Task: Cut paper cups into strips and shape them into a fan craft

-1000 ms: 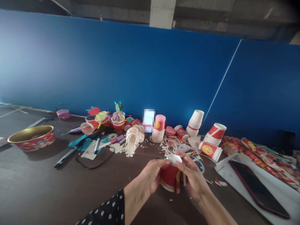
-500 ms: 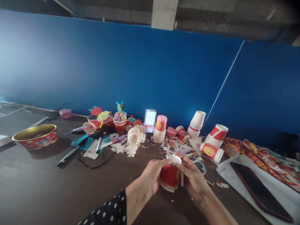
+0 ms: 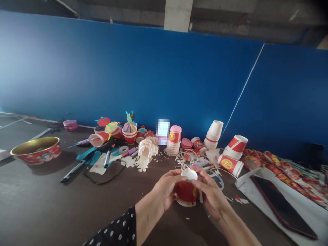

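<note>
My left hand (image 3: 165, 189) and my right hand (image 3: 210, 195) hold a red paper cup (image 3: 185, 192) between them, low over the dark table (image 3: 77, 201). The cup's white round end (image 3: 189, 175) faces up, with fingers of both hands against it. A narrow pale paper strip (image 3: 201, 196) hangs beside my right fingers. My hands hide much of the cup's sides. Cut paper curls (image 3: 186, 159) lie on the table just beyond my hands.
A gold-lined red bowl (image 3: 36, 150) stands at the left. Pens, tape and decorated cups crowd the back edge against a blue wall (image 3: 128, 68). White cup stacks (image 3: 214, 135) stand back right. A dark phone (image 3: 283, 208) rests on white paper at right.
The cup has turned slightly between my hands, and the red-and-yellow strip hanging at its front no longer shows. My hands stay in nearly the same place.
</note>
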### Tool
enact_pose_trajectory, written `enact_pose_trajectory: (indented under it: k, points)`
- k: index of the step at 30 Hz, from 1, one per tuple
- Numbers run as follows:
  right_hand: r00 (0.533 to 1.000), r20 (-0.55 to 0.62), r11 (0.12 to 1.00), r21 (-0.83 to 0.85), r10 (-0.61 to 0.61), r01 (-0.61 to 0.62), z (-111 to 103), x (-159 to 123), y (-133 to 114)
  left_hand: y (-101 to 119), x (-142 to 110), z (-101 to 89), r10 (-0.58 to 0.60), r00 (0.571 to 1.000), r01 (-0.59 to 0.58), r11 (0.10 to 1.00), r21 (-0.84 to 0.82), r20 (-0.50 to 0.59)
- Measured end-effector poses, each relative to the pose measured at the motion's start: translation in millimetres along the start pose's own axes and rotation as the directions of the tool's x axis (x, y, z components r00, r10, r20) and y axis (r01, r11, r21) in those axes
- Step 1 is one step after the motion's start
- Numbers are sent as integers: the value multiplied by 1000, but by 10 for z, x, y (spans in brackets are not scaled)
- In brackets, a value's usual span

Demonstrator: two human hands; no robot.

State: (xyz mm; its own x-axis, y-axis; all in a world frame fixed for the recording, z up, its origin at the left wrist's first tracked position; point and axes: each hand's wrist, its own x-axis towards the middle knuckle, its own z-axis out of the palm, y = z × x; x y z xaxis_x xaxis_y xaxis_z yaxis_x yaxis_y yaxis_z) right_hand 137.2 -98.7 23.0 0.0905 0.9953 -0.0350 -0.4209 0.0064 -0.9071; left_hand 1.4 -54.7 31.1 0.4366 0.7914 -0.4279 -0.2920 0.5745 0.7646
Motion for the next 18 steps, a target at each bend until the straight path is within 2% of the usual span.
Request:
enact_pose_trajectory:
  k: [18]
  points:
    - [999,19,996,-77,-49,50,37,-39,3,-13,-41,89,50,998,-53,995,-90,-34]
